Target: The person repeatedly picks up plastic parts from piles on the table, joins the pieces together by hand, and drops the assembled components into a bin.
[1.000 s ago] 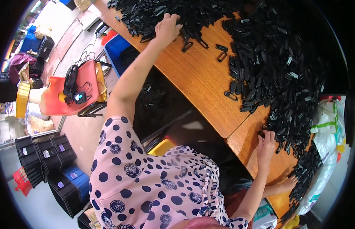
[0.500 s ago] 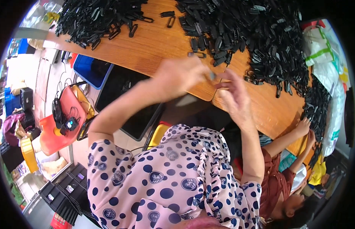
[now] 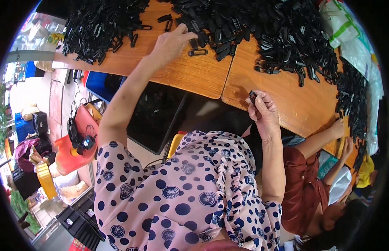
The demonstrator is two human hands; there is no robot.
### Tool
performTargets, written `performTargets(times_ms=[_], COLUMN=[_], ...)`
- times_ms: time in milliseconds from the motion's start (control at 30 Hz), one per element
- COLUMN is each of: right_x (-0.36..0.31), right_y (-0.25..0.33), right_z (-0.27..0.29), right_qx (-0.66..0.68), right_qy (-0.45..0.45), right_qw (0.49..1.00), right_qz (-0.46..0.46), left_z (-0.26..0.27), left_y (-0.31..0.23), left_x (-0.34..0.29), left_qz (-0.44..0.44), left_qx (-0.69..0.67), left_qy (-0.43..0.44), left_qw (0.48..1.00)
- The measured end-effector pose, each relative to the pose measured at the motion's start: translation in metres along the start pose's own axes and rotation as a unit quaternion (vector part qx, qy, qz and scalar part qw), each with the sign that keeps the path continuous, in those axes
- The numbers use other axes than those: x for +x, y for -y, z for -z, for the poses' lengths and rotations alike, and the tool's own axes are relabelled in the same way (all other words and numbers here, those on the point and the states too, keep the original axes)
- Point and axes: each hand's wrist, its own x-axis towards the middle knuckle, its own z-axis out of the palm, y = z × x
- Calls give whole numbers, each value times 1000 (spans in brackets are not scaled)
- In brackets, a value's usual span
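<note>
My left hand (image 3: 170, 45) is over the far part of the wooden table, at the near edge of the heaped black plastic pieces. Its thumb and fingers are apart, with nothing visible between them. By the thumb tip lies a small dark piece (image 3: 194, 43), and just nearer is a slotted oblong black piece (image 3: 198, 53). Closer to my body, above the table's near edge, my right hand (image 3: 264, 112) pinches a small black plastic piece (image 3: 252, 98) between thumb and fingers. The fingers cover part of it.
A large heap of black pieces (image 3: 282, 33) spreads across the far right, and another heap (image 3: 102, 29) lies far left. Below the table edge are a black tray (image 3: 155, 117) and a blue bin (image 3: 98, 85). A co-worker's arm (image 3: 320, 136) rests at the right.
My hands were together above the table edge. Now the left has moved away to the far pieces, while the right stays near the edge with a black piece showing.
</note>
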Motion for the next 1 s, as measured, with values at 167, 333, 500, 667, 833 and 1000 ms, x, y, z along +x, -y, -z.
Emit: performTargets(times_ms=[167, 333, 500, 667, 833, 1000], right_x=[-4, -5, -7, -14, -21, -22], right_y=[-2, 2, 1, 5, 12, 10], right_z=[11, 8, 9, 13, 12, 14], right_qx=[55, 99, 55, 83, 129, 155], right_qy=[34, 28, 23, 55, 80, 96], right_qw=[998, 995, 996, 994, 988, 982], right_qz=[20, 16, 72, 41, 39, 42], left_z=[2, 3, 7, -14, -15, -5], left_y=[8, 2, -113, -172, -182, -184], left_x=[13, 1, -11, -21, -21, -20], left_qz=[-98, 34, 226, 189, 147, 78], left_qx=[39, -35, -536, -617, -559, -490], left_qy=[90, 109, 38, 117, 109, 106], left_qw=[990, 993, 812, 755, 809, 862])
